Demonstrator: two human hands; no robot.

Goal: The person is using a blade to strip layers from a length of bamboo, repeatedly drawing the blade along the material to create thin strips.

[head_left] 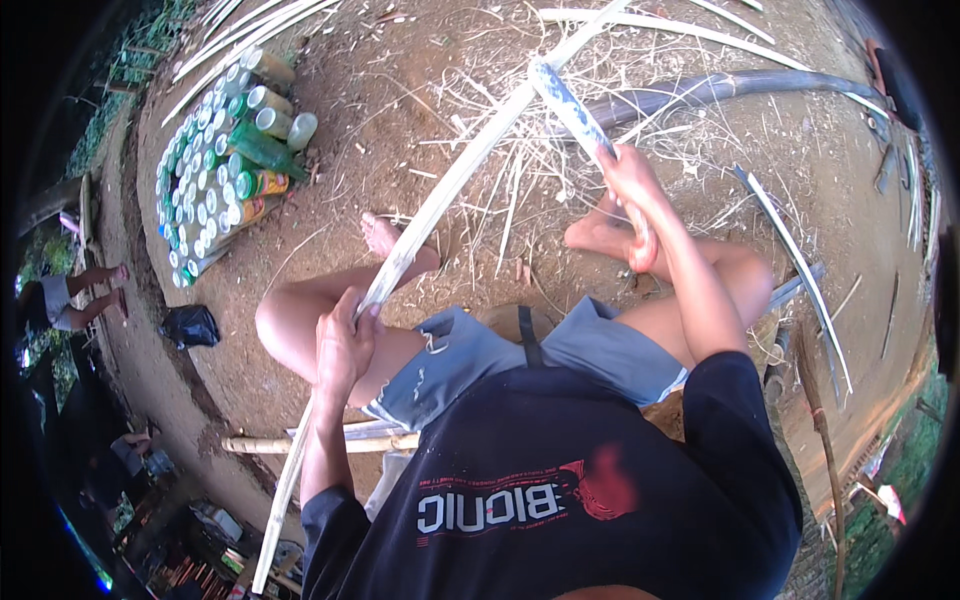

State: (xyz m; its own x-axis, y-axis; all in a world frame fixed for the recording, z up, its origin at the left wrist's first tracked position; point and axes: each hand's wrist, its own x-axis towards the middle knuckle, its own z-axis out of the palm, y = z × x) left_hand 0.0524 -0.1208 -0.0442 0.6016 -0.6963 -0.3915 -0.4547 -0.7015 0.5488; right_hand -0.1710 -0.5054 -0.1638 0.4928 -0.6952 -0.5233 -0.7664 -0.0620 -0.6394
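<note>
My left hand (345,340) is closed around a long pale bamboo strip (450,185), which runs from the lower left, over my left leg, up to the top of the view. In my right hand (632,178) I grip a machete (572,108) with a mottled, bluish-white blade. Its handle runs back below my fist to an orange-red end. The blade's tip lies against or over the strip's upper part; whether it cuts in, I cannot tell. Thin curled shavings (545,165) litter the ground beneath the blade, beyond my bare feet.
Upright jars and bottles (215,165) stand grouped at the left. A dark curved pole (720,88) lies beyond the shavings, with more pale strips (660,25) around. A black plastic bag (190,327) rests near another person's legs (95,295). A thin stick (825,440) is at the right.
</note>
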